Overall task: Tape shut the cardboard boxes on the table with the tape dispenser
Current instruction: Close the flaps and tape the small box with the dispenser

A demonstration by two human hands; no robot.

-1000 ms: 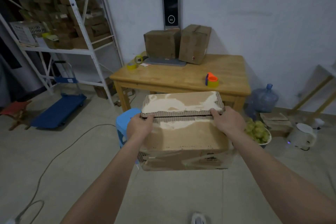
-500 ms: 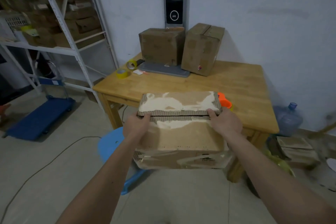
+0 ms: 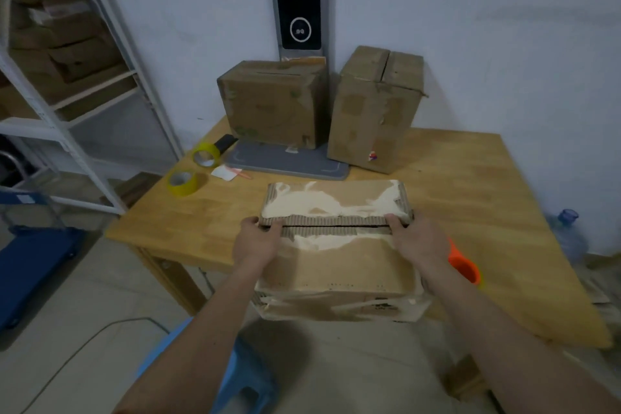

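Note:
I hold a worn cardboard box (image 3: 336,265) in the air over the near edge of the wooden table (image 3: 470,198). Its top flaps are torn, with white patches and a gap along the seam. My left hand (image 3: 257,242) grips the left end of the seam and my right hand (image 3: 418,240) grips the right end. The orange tape dispenser (image 3: 463,265) peeks out behind my right wrist, on the table. Two more cardboard boxes stand at the back of the table: one (image 3: 272,104) on the left and one (image 3: 373,111) on the right with a gaping top seam.
Two yellow tape rolls (image 3: 183,181) (image 3: 205,155) lie at the table's left side. A grey stand base (image 3: 289,163) with a tall dark panel sits by the wall. A white shelf rack (image 3: 67,77) of boxes is left, a blue stool (image 3: 242,376) below me, a water jug (image 3: 568,235) right.
I have stepped closer to the table with the box held in both hands. The box has gone from in front of the table to above its near edge, and now hides most of the dispenser.

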